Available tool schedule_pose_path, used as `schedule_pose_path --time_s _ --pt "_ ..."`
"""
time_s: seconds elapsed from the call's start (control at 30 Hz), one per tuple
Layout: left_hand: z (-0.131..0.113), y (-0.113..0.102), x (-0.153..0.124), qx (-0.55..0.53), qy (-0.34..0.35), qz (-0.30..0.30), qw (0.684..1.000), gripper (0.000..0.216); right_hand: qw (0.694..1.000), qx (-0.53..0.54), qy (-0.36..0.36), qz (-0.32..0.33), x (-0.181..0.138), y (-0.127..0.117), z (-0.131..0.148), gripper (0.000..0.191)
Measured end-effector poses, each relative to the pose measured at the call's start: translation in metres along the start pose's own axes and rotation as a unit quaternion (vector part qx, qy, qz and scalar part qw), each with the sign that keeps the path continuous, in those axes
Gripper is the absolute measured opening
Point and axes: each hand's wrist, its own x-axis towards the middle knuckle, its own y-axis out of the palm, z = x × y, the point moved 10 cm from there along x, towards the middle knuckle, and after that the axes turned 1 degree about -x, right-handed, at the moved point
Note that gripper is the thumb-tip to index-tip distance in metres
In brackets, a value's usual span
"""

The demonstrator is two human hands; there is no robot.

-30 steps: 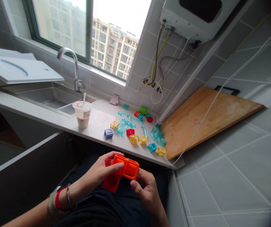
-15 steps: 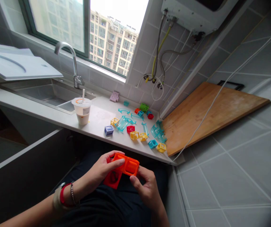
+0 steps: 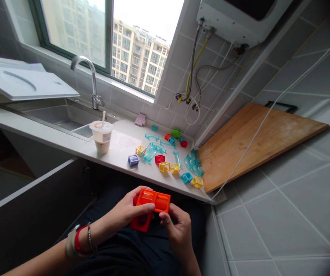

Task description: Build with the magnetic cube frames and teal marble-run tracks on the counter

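Note:
Joined orange toy block cubes [image 3: 162, 202] are held above my lap, in front of the counter edge. Two cubes sit side by side on top, and another hangs below the left one. My left hand [image 3: 136, 207] grips the left cube, its thumb lying across the front near the join. My right hand [image 3: 178, 226] pinches the right end of the right cube between thumb and fingers. Part of the lower cube is hidden behind the left thumb and fingers.
On the white counter [image 3: 121, 142] lie several coloured cubes, such as a blue-purple cube [image 3: 133, 160], and clear turquoise track pieces [image 3: 152, 152]. A lidded drink cup [image 3: 101, 140] stands beside the sink [image 3: 52, 115]. At the right a wooden board [image 3: 256, 142] leans on the tiles.
The left thumb has slid lower over the joined cubes, showing more of the left cube's face. The cubes have tilted slightly; both hands still grip them.

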Motion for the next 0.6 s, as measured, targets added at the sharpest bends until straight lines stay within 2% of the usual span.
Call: schedule_pose_path --time_s 0.17,0.23,0.3,0.37,0.43,0.53,0.6 --pt "0.001 0.002 0.000 -0.013 -0.001 0.016 1.000 0.067 0.999 -0.024 -0.031 -0.011 -0.004 -0.002 0.004 0.022" --pt "-0.002 0.004 -0.001 -0.008 0.010 0.026 1.000 0.066 0.995 -0.024 -0.066 -0.069 -0.007 -0.014 0.008 0.019" --pt "-0.006 0.005 -0.002 0.013 0.024 0.025 0.999 0.067 0.983 -0.013 -0.088 -0.164 -0.011 -0.034 0.009 0.024" --pt "-0.011 0.007 -0.004 0.055 0.040 0.026 0.997 0.070 0.975 -0.003 -0.075 -0.209 -0.012 -0.045 0.006 0.029" --pt "-0.015 0.013 -0.008 0.101 0.058 0.041 0.992 0.073 0.987 -0.001 -0.037 -0.155 -0.005 -0.036 0.003 0.035" --pt "-0.019 0.020 -0.014 0.150 0.085 0.056 0.983 0.070 1.000 0.006 0.006 -0.012 0.002 -0.007 0.001 0.042" --pt "-0.020 0.022 -0.016 0.169 0.096 0.056 0.979 0.070 0.999 0.011 0.018 0.024 0.002 0.002 0.000 0.041"
